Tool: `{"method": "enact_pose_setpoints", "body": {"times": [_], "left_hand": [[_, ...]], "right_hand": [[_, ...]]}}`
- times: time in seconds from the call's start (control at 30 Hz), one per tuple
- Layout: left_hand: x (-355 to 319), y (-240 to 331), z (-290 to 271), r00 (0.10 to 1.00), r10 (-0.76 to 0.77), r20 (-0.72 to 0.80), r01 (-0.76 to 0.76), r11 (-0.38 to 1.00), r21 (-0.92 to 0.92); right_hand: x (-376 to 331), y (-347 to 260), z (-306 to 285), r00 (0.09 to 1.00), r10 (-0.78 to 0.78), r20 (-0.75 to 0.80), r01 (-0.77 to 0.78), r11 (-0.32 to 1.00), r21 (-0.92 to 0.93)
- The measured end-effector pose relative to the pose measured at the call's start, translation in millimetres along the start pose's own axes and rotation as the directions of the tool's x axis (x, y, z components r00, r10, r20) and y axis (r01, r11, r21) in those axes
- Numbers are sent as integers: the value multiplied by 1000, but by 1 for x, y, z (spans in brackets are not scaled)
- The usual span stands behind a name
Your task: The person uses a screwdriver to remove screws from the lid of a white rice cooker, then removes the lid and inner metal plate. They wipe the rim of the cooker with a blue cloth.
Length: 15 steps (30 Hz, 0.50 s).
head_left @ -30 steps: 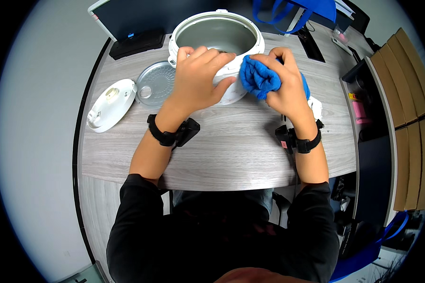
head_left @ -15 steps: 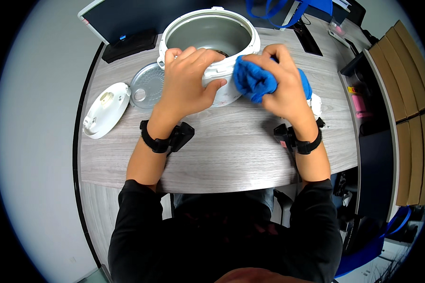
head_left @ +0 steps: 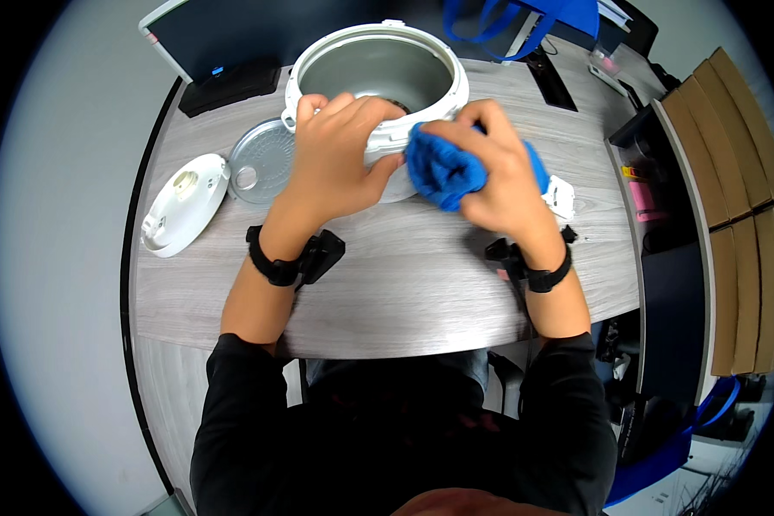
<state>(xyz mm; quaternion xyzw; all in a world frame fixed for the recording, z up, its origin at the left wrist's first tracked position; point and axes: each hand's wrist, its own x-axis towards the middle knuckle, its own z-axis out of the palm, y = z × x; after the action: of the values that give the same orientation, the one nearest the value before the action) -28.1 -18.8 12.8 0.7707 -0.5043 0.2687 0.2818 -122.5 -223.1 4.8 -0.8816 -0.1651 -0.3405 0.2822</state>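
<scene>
A white rice cooker body point(head_left: 461, 89) stands near the far side of the table, its top uncovered and its grey inside showing. Over its near left rim my left hand point(head_left: 335, 155) is closed, fingers reaching inward and thumb on the outer front. My right hand point(head_left: 503, 172) grips a bunched blue cloth point(head_left: 443, 168) against the outer wall at the front right. Part of the cloth sticks out beyond the right side of that hand. The cooker's lower front is partly hidden by my hands and the cloth.
Left of the cooker lie a round metal plate point(head_left: 254, 153) and a white lid point(head_left: 185, 206). A small white part point(head_left: 562, 198) sits beyond my right hand. Behind are a monitor point(head_left: 241, 34) and a blue bag point(head_left: 568, 15); cardboard boxes point(head_left: 731, 146) line the right shelf.
My right hand with the cloth has moved left and a little nearer along the cooker's front. My left hand keeps its place on the rim. The whole view has shifted slightly.
</scene>
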Motion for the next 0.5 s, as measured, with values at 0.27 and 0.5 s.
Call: {"method": "enact_pose_setpoints", "body": {"times": [0.27,0.5], "left_hand": [[0,-3,0,1000,26,-15,-27,999,-22],[0,-3,2,998,36,-48,-37,999,-20]], "right_hand": [[4,25,-12,993,115,-33,-111,989,95],[5,38,-12,989,139,-50,-132,984,124]]}}
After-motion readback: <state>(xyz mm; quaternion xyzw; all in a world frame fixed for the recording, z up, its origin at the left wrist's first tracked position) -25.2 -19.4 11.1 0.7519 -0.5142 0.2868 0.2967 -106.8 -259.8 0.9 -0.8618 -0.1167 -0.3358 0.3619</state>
